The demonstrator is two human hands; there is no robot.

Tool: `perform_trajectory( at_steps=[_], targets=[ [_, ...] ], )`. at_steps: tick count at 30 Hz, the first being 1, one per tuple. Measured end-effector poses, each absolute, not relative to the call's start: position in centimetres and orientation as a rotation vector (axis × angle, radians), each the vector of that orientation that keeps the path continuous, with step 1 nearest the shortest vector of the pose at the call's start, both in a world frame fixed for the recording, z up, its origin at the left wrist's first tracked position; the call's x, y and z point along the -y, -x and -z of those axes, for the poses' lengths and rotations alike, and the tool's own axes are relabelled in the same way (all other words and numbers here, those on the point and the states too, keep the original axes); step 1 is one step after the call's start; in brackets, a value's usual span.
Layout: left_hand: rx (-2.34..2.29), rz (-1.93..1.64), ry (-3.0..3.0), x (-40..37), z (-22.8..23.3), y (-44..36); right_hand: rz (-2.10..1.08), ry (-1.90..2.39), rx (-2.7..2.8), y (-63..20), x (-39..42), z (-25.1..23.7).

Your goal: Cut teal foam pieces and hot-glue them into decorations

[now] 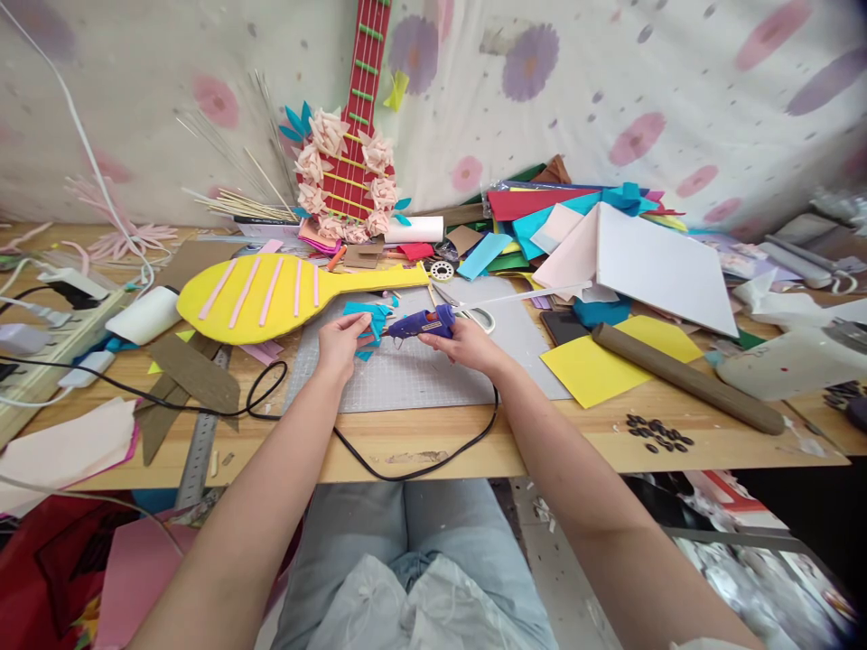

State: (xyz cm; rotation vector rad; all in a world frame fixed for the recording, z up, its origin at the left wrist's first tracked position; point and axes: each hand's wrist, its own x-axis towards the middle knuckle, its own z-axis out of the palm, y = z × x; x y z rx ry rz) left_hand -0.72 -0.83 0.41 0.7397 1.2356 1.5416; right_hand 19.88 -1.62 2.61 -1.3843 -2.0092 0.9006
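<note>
My right hand [466,345] grips a blue glue gun [424,323], its nozzle pointing left at a small turquoise foam piece [366,321]. My left hand [340,343] pinches that turquoise piece on the grey cutting mat [413,375]. The gun's black cable [420,469] loops off the front edge of the wooden table. A yellow guitar-shaped foam cutout with pink stripes [264,291] lies just behind my left hand.
Scissors [467,311] lie behind the gun. A red guitar with paper flowers [352,171] leans on the wall. Coloured foam sheets [575,226], a white board [657,266], a brown roll [684,377], yellow sheet [596,370], dark beads [657,433], metal ruler [203,433] and power strip [41,343] surround the mat.
</note>
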Motion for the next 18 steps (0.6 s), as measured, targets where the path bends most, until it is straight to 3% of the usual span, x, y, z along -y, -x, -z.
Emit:
perform_trajectory(
  at_steps=[18],
  targets=[
    [-1.256, -1.482, -0.764, 0.85, -0.43, 0.57, -0.906, 1.312, 1.959, -19.71, 1.55, -2.54]
  ],
)
